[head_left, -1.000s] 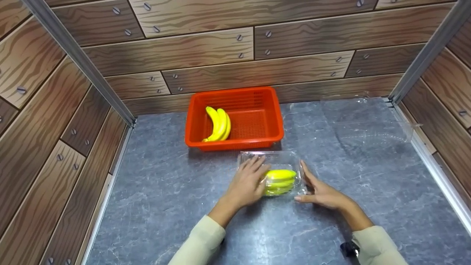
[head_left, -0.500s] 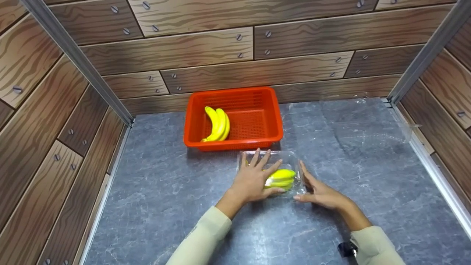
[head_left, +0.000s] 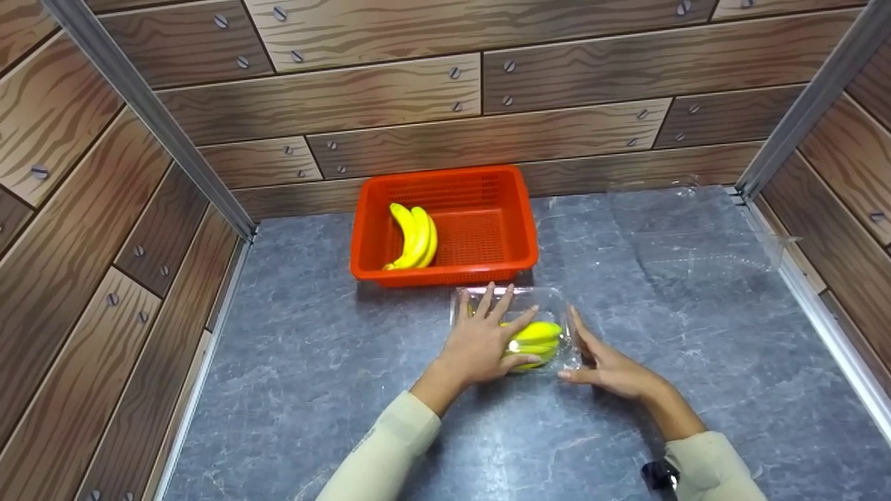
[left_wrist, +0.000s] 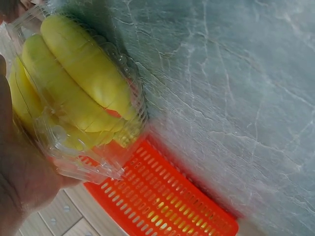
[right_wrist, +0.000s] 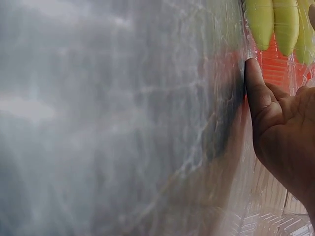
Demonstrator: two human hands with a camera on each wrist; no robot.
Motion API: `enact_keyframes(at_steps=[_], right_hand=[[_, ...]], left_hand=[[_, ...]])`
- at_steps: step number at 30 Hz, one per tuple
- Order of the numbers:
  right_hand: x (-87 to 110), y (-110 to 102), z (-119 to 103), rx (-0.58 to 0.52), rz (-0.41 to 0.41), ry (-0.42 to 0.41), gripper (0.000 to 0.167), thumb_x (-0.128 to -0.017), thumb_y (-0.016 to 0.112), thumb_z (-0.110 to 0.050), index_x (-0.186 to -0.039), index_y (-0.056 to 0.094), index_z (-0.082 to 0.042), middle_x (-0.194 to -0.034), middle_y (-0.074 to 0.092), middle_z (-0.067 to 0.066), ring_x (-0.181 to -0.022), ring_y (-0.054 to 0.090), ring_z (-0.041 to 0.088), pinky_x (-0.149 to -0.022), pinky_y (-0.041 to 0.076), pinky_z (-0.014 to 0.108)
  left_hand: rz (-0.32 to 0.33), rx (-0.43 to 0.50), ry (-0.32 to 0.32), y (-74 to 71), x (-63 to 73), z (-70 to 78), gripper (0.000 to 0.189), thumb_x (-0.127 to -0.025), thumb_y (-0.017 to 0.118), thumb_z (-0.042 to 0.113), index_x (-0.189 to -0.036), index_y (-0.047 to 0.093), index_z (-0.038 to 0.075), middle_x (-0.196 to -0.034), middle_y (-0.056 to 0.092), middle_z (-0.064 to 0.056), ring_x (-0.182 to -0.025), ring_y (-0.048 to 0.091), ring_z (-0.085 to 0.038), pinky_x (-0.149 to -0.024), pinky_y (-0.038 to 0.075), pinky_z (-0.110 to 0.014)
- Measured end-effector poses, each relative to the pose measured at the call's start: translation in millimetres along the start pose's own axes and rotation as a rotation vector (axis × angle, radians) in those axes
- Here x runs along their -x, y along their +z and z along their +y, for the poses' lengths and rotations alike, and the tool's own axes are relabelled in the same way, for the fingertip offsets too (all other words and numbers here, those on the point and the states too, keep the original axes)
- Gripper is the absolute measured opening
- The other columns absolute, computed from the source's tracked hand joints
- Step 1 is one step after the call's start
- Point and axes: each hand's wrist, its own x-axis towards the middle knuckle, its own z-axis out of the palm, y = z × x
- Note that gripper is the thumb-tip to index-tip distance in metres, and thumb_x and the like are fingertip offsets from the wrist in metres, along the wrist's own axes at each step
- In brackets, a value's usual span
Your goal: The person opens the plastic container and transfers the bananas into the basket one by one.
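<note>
A transparent plastic box [head_left: 553, 299] lies on the grey table, with a bunch of bananas [head_left: 543, 332] inside. My left hand [head_left: 475, 344] rests on its lid with the fingers spread, covering the left part of the bananas. Against the right side of the box stands my right hand [head_left: 609, 365], fingers extended along the wall and thumb at the near corner. In the left wrist view the bananas [left_wrist: 78, 73] show through the creased plastic. The right wrist view has the hand [right_wrist: 285, 128] low beside the box, below the banana tips [right_wrist: 273, 24].
Just behind the box is a red basket [head_left: 445, 273] holding another bunch of bananas [head_left: 418, 238] on its left side. A second transparent plastic container [head_left: 703, 243] lies at the back right. Wood-patterned walls [head_left: 404, 153] enclose the table's back and sides.
My left hand has shifted slightly right over the lid, and its fingers have spread wide. The right hand, the box and the basket stay where they were.
</note>
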Motion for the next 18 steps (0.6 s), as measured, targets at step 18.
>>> enact_keyframes(at_steps=[18], right_hand=[[0.4,0.7,1.4,0.019,-0.004,0.025,0.118,-0.099,0.075,-0.037,-0.171,-0.018,-0.021,-0.178,-0.018,0.019,-0.163,0.003,0.055,-0.126,0.007,0.076]], left_hand=[[-0.042,0.012,-0.014,1.1,-2.5,2.6,0.074,-0.101,0.03,0.083,-0.167,0.023,0.051,-0.181,0.016,-0.009,-0.167,0.017,-0.043,-0.128,0.016,-0.077]])
